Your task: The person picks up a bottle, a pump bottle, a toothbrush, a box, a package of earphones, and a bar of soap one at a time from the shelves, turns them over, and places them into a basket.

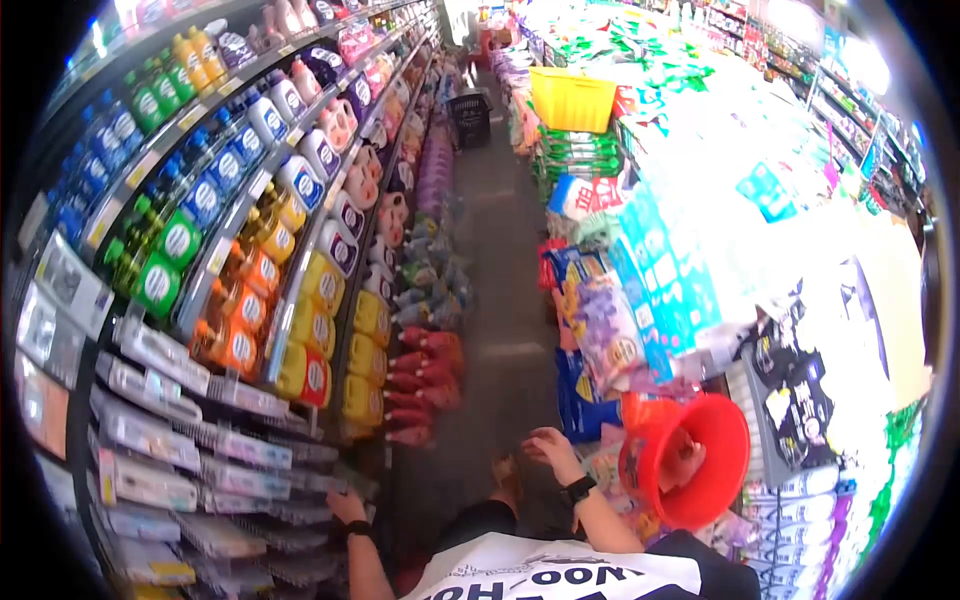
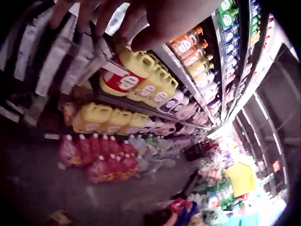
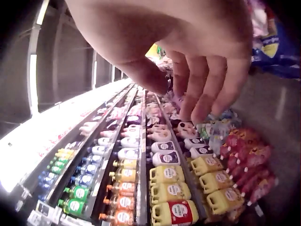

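We saw whitish packs, blue bags, a red bucket, yellow jugs and a white shirt with black lettering.

Hard white glare swamps the packaged goods on the head view's right, bleaching them almost featureless, and a bright light flares near the upper corner. The aisle floor lies dim by comparison, with a pale sheen down its middle. I see strip lights overhead in the right wrist view, where the shelf-top band burns out to white and the right hand is shaded. The left wrist view is murkier: the left hand is soft-edged and the hanging packets smeared, perhaps by motion. All 3 pictures bow straight edges and blacken at the corners.
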`<state>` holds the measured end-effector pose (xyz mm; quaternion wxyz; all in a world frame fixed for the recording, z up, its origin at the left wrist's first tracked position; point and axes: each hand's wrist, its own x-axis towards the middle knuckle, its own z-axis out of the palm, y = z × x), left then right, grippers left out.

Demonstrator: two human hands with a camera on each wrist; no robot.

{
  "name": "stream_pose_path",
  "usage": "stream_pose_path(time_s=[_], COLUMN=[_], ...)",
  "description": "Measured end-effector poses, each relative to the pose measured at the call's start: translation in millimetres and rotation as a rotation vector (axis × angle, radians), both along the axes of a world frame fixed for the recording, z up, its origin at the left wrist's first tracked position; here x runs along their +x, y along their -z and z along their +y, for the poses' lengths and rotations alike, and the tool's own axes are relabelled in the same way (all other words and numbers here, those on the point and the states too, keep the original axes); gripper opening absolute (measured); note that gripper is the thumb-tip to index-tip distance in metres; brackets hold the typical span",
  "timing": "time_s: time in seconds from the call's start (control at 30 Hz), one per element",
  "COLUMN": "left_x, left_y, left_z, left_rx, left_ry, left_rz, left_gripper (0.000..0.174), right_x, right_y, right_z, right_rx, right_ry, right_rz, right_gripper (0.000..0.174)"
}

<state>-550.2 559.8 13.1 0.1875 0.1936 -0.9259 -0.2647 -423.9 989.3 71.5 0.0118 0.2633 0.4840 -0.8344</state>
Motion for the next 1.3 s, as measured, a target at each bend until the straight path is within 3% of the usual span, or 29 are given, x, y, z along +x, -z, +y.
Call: stream_pose_path(time_s=[0.07, 0.13, 0.2, 0.27, 0.37, 0.43, 0.53, 0.57, 0.6, 0.63, 0.73, 0.83, 1.03, 1.17, 1.3], left_x=[-57, -107, -156, -216, -275, -335, -435, -471, -491, -508, -564, -609, -717, -823, -941], left_y=[-8, -53, -37, 12, -46, -69, -79, -71, -78, -88, -75, -65, -27, -8, -8], left_z=[44, 125, 187, 243, 344, 385, 408, 401, 398, 387, 371, 375, 400, 431, 481], left_rx=[0.035, 0.293, 0.426, 0.441, 0.395, 0.265, 0.228, 0.121, 0.234, 0.272, 0.281, 0.262, 0.234, 0.229, 0.234], left_ry=[0.043, 0.188, 0.309, 0.5, 0.664, 0.803, 0.689, 0.651, 0.564, 0.502, 0.24, 0.107, -0.07, -0.094, -0.011], left_rz=[0.041, -0.139, -0.116, -0.099, 0.017, 0.128, 0.127, 0.11, 0.099, -0.087, -0.041, -0.055, -0.094, -0.121, -0.128], left_gripper=[0.036, 0.036, 0.035, 0.035, 0.034, 0.033, 0.032, 0.034, 0.034, 0.032, 0.033, 0.032, 0.031, 0.03, 0.03], right_x=[-47, -83, -119, -149, -195, -238, -322, -360, -400, -433, -534, -622, -759, -854, -935], right_y=[-14, -28, -41, -47, -45, -29, 11, -10, -19, -24, -56, -86, -340, -428, -468], right_z=[23, 50, 77, 105, 153, 189, 252, 263, 283, 296, 330, 357, 414, 425, 460], right_rx=[0.024, 0.056, 0.155, 0.163, 0.162, 0.034, -0.084, 0.025, 0.029, 0.055, 0.144, 0.584, 1.76, 1.918, 1.98], right_ry=[0.009, 0.039, 0.113, 0.161, 0.267, 0.363, 0.373, 0.361, 0.353, 0.326, 0.258, 0.222, 0.385, 0.814, 0.873], right_rz=[0.008, 0.008, 0.056, 0.081, 0.07, -0.001, 0.179, 0.058, 0.08, 0.094, 0.096, 0.44, 1.259, 1.732, 1.928], right_gripper=[0.025, 0.026, 0.026, 0.028, 0.023, 0.023, 0.023, 0.023, 0.023, 0.02, 0.017, 0.012, 0.032, 0.038, 0.036])
